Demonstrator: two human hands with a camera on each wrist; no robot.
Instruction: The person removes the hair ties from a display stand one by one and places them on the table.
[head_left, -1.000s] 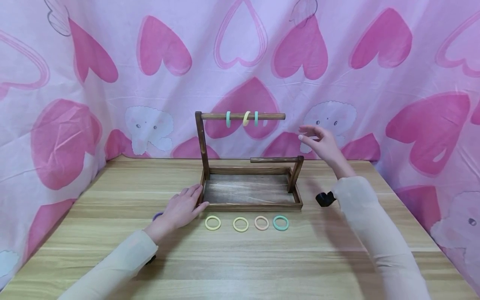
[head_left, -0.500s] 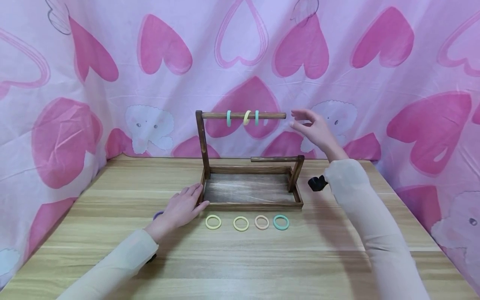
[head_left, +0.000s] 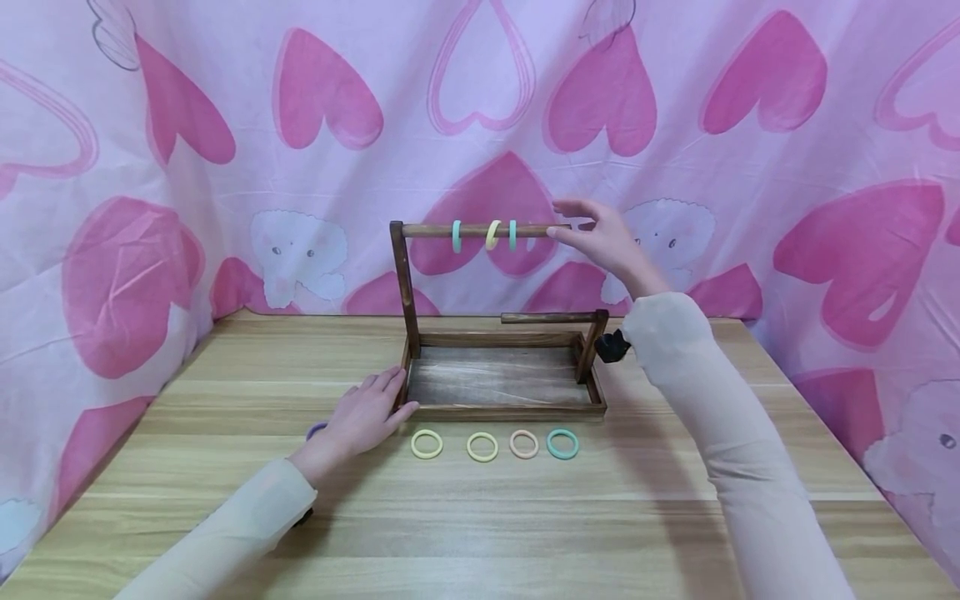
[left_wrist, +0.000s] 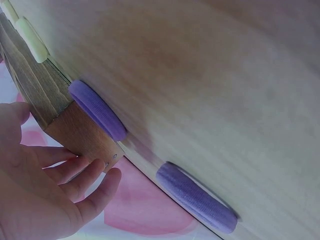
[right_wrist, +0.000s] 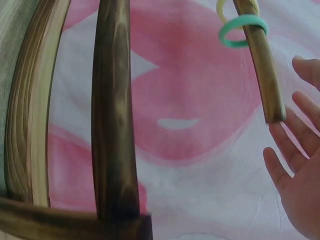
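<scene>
A dark wooden rack with a tray base (head_left: 502,412) stands on the table. On its upper bar (head_left: 427,232) hang a green hair tie (head_left: 457,237), a yellow one (head_left: 492,236) and another green one (head_left: 513,236). My right hand (head_left: 600,240) is at the bar's free end, fingers apart and nothing in them; the right wrist view shows the bar's tip (right_wrist: 274,112) beside the fingers. My left hand (head_left: 363,421) rests against the tray's left end, fingers relaxed. Close by it lie two purple hair ties (left_wrist: 97,110), mostly hidden in the head view.
Before the tray lie two yellow hair ties (head_left: 427,444), a peach hair tie (head_left: 523,444) and a green hair tie (head_left: 562,444). A shorter lower bar (head_left: 547,318) juts left from the right post (head_left: 592,350). A pink heart-patterned cloth (head_left: 330,208) hangs behind the table.
My right hand has moved left and up, from right of the rack to the upper bar's free end. My left hand and the hair ties have stayed put.
</scene>
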